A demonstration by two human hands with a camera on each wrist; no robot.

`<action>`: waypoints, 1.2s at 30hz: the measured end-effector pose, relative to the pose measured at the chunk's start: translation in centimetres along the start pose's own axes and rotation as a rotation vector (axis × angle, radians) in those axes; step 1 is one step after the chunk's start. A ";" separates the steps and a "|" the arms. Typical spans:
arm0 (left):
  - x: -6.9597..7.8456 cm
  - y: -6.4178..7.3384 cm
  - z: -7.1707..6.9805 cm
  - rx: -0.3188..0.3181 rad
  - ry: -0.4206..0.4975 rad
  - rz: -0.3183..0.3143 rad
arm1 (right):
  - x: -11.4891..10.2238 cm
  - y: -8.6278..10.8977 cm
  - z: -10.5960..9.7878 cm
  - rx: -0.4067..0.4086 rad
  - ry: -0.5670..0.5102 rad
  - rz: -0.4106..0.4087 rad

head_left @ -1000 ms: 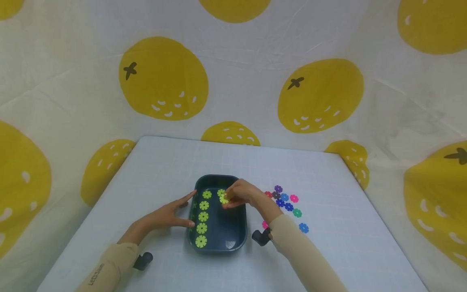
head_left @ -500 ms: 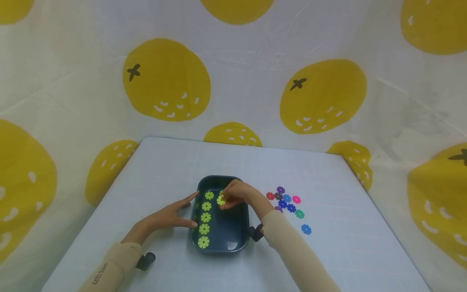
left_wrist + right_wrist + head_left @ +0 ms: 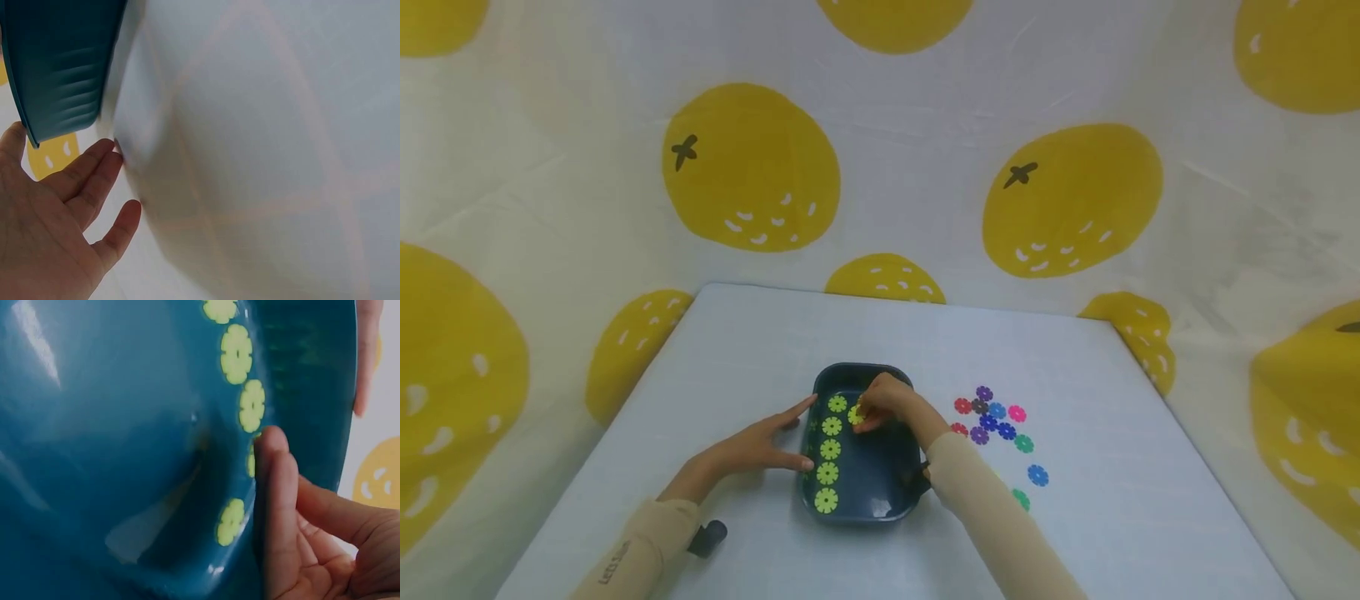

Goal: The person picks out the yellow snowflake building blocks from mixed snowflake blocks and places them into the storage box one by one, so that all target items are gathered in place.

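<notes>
Left hand (image 3: 760,443) spread, fingers released, thumb and index at the tray's (image 3: 872,475) rim, presumably steadying it. Yellow row (image 3: 830,450) down the left wall, likely for order. And the right hand (image 3: 886,402) bends over another yellow disc (image 3: 854,415), far half of the tray: pinched or pressed? Can't tell! Only the left wrist view catches the ribbed outer wall (image 3: 75,81).

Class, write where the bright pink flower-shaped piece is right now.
In the head view, the pink piece lies on the table, right of the tray, just right of a light blue piece.
</notes>
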State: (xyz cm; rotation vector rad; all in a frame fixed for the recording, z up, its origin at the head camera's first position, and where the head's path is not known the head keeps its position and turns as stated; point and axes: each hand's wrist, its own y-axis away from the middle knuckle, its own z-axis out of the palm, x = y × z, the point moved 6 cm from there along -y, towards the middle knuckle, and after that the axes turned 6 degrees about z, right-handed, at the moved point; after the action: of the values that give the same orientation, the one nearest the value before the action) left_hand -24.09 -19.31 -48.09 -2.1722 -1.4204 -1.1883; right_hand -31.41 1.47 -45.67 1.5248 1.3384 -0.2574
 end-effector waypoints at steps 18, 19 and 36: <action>0.2 -0.1 0.2 0.016 -0.008 0.018 | 1.1 -1.0 0.3 0.225 0.287 -0.032; 0.1 -0.1 0.2 0.016 -0.008 0.015 | 1.0 -0.9 0.4 0.235 0.301 -0.037; 0.5 0.2 0.3 0.019 -0.034 -0.030 | -2.1 3.9 -1.1 0.247 0.279 -0.218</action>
State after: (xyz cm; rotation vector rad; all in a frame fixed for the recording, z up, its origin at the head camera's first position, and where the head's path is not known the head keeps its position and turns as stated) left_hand -23.70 -18.87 -47.91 -2.1756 -1.4770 -1.1489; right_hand -29.47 1.76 -41.56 1.6635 1.7509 -0.3686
